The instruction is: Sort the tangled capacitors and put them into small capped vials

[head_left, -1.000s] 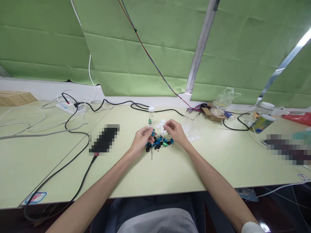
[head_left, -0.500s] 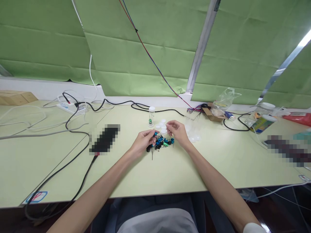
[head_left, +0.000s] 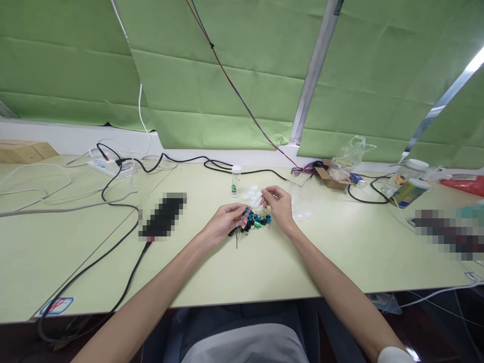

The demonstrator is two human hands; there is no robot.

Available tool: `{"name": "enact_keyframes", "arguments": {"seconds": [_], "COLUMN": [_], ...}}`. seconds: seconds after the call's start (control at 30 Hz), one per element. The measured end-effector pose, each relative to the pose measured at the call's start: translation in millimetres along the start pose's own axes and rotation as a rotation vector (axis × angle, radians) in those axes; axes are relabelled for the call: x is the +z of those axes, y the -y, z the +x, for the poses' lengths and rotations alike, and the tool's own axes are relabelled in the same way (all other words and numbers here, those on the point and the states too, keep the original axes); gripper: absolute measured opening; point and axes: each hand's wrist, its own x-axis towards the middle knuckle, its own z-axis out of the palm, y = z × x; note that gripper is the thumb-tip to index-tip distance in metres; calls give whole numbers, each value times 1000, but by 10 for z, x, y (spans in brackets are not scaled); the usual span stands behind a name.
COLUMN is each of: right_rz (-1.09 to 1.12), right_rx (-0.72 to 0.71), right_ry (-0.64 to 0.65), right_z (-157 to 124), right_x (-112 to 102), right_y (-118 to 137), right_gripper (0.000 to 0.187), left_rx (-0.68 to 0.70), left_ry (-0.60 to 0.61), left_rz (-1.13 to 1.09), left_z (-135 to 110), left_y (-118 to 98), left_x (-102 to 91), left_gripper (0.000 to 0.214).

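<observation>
My left hand (head_left: 229,222) is closed, with thumb and fingertips pinching a small blue electronic component (head_left: 246,209). Thin silvery wire leads (head_left: 256,202) run from about there up to my right hand (head_left: 278,204), whose fingertips are pinched on their far end. Just under both hands lies a pile of blue and black components (head_left: 249,222) with wire legs. A shiny green cylindrical component (head_left: 257,225) rests among them. Behind the hands stands an upright clear tube (head_left: 236,181) with a white cap and a green part inside.
Several white translucent caps (head_left: 249,193) lie behind the pile; more clear plastic pieces (head_left: 302,214) are to its right. A blurred-out black device (head_left: 164,214) with a cable sits at left. At the back right stand a small cardboard box (head_left: 333,179) and a labelled jar (head_left: 410,193).
My right hand has shifted slightly right, and the thin leads now slant between the two hands instead of pointing down to the pile. My left hand has moved slightly right.
</observation>
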Motion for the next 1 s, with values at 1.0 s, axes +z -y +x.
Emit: {"name": "enact_keyframes", "arguments": {"seconds": [1.0], "right_rz": [-33], "right_rx": [-20], "right_ry": [-24], "right_z": [-34], "right_x": [46], "right_y": [5], "right_gripper": [26], "left_rx": [9], "left_ry": [41], "left_rz": [117], "left_z": [-50], "left_y": [-26], "left_x": [47], "left_gripper": [32]}}
